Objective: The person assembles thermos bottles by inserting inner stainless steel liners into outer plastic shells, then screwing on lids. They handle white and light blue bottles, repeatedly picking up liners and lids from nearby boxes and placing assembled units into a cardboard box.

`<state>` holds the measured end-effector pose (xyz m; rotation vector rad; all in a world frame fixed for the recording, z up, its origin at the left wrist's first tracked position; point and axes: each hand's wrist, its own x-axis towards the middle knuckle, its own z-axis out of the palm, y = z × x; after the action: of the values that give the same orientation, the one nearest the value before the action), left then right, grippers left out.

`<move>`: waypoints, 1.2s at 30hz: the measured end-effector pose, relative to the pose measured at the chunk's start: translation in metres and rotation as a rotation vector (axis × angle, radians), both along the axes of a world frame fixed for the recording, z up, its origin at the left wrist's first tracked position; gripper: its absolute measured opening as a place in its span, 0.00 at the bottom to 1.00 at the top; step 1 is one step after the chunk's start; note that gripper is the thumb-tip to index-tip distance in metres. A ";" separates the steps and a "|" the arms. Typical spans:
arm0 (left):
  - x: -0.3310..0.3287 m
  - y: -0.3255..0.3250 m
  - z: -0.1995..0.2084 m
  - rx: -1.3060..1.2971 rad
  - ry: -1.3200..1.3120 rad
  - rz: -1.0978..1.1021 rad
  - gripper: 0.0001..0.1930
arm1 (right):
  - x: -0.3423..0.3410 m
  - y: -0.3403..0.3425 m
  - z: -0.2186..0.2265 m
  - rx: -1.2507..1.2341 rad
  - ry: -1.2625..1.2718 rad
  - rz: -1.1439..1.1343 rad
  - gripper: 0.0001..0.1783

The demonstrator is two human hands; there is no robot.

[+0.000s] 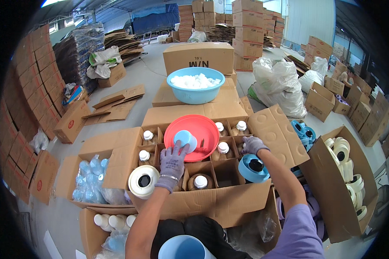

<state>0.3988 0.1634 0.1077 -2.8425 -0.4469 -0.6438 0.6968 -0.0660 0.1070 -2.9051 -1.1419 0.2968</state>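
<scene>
An open divided carton stands before me, its compartments holding several brown bottles with white caps, such as one bottle near the front. Across the dividers rests a round red tray. On it a light blue cup lies tilted. My left hand, in a grey-purple glove, has its fingers stretched out with the tips against the cup. My gloved right hand reaches into a right-hand compartment, fingers curled; what they hold is hidden. Below it sits a blue ring-shaped part; a cream one sits at the front left.
Behind the carton, a blue basin holds white pieces. A box of cream parts stands right, a box of bagged blue items left. A blue container is at my lap. Stacked cartons and white sacks stand farther off.
</scene>
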 end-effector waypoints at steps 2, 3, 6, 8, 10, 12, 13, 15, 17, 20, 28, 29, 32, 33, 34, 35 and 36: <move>-0.002 -0.002 0.008 0.013 -0.033 0.058 0.29 | 0.002 -0.001 -0.007 0.003 -0.042 -0.001 0.35; -0.003 -0.010 0.010 -0.054 -0.100 -0.025 0.28 | 0.007 -0.004 -0.007 0.023 -0.054 0.048 0.34; -0.015 -0.050 0.036 -0.295 -0.239 -0.271 0.25 | 0.005 -0.010 0.027 0.232 -0.085 0.044 0.31; -0.007 -0.071 0.037 -0.630 -0.267 -0.411 0.26 | 0.007 -0.015 0.058 0.438 -0.231 0.079 0.28; -0.005 -0.082 0.033 -0.933 -0.322 -0.461 0.27 | -0.028 -0.013 0.114 0.622 -0.440 0.268 0.24; 0.007 -0.101 0.045 -1.718 -0.370 -0.374 0.27 | -0.069 -0.029 0.166 0.744 -0.593 0.402 0.22; 0.007 -0.103 0.052 -2.098 -0.387 -0.292 0.27 | -0.090 -0.030 0.185 0.798 -0.644 0.460 0.22; 0.003 -0.091 0.045 -2.350 -0.370 -0.450 0.38 | -0.139 -0.033 0.209 0.907 -0.641 0.640 0.24; -0.014 -0.059 0.023 -2.566 -0.299 -0.842 0.44 | -0.193 -0.042 0.216 0.961 -0.598 0.768 0.26; -0.039 -0.068 0.044 -2.547 -0.359 -0.894 0.44 | -0.245 -0.062 0.164 1.025 -0.612 0.868 0.30; -0.216 -0.035 0.048 -1.336 -0.616 -0.352 0.38 | -0.329 -0.104 0.027 1.005 0.500 0.677 0.37; -0.241 -0.045 0.047 -1.261 -0.571 -0.288 0.38 | -0.341 -0.113 0.013 1.001 0.602 0.564 0.37; -0.312 -0.105 0.032 -1.199 -0.522 -0.054 0.36 | -0.376 -0.158 -0.058 0.904 0.693 0.623 0.39; -0.336 -0.125 0.012 -1.222 -0.573 -0.001 0.36 | -0.393 -0.175 -0.078 0.870 0.726 0.633 0.40; -0.354 -0.145 -0.017 -1.312 -0.684 0.157 0.33 | -0.408 -0.191 -0.107 0.929 0.692 0.678 0.43; -0.364 -0.160 -0.046 -1.403 -0.790 0.315 0.30 | -0.422 -0.202 -0.107 0.867 0.639 0.678 0.43; -0.367 -0.170 -0.066 -1.455 -0.784 0.282 0.28 | -0.428 -0.197 -0.111 1.009 0.642 0.675 0.43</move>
<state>0.0318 -0.0068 0.0413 -3.2755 -2.1223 -1.9857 0.2692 -0.2635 -0.0041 -1.3801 -1.4759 0.4310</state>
